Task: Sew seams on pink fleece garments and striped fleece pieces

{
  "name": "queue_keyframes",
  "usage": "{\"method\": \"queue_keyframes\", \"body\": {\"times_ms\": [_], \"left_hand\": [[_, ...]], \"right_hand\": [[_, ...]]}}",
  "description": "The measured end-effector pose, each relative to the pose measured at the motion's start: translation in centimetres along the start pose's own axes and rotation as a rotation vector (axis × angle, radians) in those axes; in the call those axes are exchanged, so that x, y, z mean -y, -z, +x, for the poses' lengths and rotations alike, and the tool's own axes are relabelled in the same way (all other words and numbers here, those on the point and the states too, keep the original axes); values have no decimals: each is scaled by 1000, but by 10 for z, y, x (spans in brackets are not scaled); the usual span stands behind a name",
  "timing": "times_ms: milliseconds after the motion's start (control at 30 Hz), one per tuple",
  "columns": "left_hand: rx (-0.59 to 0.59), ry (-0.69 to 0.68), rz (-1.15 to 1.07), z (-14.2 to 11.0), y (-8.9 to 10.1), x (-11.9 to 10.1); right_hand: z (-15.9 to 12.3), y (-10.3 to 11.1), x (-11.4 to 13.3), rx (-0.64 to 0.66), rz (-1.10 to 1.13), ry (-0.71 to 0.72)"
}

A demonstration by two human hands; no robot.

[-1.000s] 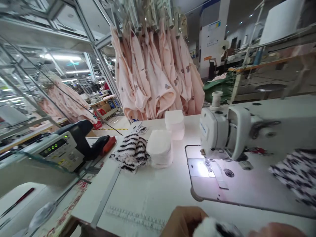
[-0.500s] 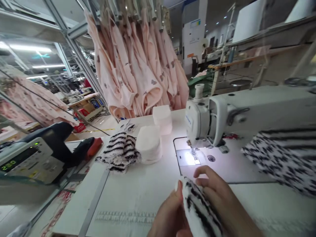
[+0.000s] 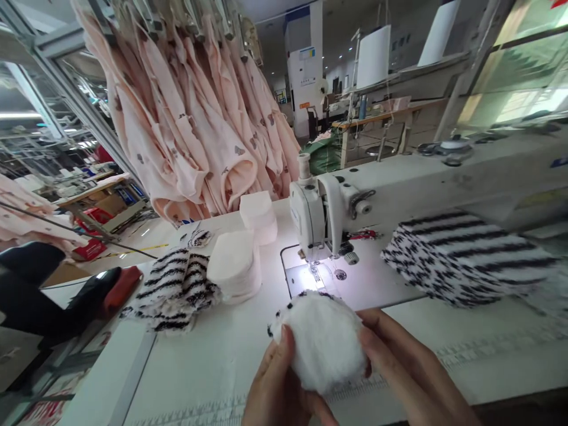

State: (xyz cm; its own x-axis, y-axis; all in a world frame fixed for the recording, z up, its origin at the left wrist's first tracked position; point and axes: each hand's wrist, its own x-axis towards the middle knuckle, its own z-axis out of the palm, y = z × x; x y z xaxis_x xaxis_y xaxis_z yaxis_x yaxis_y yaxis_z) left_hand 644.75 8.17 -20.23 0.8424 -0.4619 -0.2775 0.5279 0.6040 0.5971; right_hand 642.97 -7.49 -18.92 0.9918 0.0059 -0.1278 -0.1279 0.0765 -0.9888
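Between my two hands is a small fluffy fabric piece, its plain white side facing me and a black-and-white edge showing along the top and left. My left hand grips its left side, thumb on the front. My right hand pinches the right edge. Just beyond the piece, the sewing machine shines its lamp on the needle area. A pile of striped plush pieces lies on the left, beside a stack of white rounded pads. Another white stack stands behind it.
A tall stack of striped plush fabric sits under the machine arm at right. Pink garments hang from clips behind the table. A black and red object is at the left edge. Thread cones stand in the background.
The fabric piece has turned from its striped side, seen edge-on, to its white side facing me. My right hand now pinches its right edge. The view has swung to the right.
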Motion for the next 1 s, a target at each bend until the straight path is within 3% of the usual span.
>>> {"method": "queue_keyframes", "body": {"times_ms": [167, 333, 533, 633, 733, 867, 933, 1000], "left_hand": [[-196, 10, 176, -8, -10, -3], [-426, -67, 535, -16, -6, -15], [-454, -129, 976, -22, 7, -41], [-491, -164, 1018, -28, 7, -52], [-489, -172, 1031, -32, 3, -58], [-474, -173, 1091, -30, 5, -67], [-489, -178, 1150, -29, 11, -78], [-577, -236, 1263, -31, 20, -94]], "right_hand": [[5, -5, 0, -32, 51, 16], [8, -5, -6, -140, 32, 26], [10, -9, -12, -33, 10, 31], [11, -11, -14, 116, 104, -2], [12, -12, -14, 180, 152, -6], [19, -14, -16, 152, 128, 39], [24, -11, -22, 87, -24, 63], [27, -3, -30, -29, -267, 130]]}}
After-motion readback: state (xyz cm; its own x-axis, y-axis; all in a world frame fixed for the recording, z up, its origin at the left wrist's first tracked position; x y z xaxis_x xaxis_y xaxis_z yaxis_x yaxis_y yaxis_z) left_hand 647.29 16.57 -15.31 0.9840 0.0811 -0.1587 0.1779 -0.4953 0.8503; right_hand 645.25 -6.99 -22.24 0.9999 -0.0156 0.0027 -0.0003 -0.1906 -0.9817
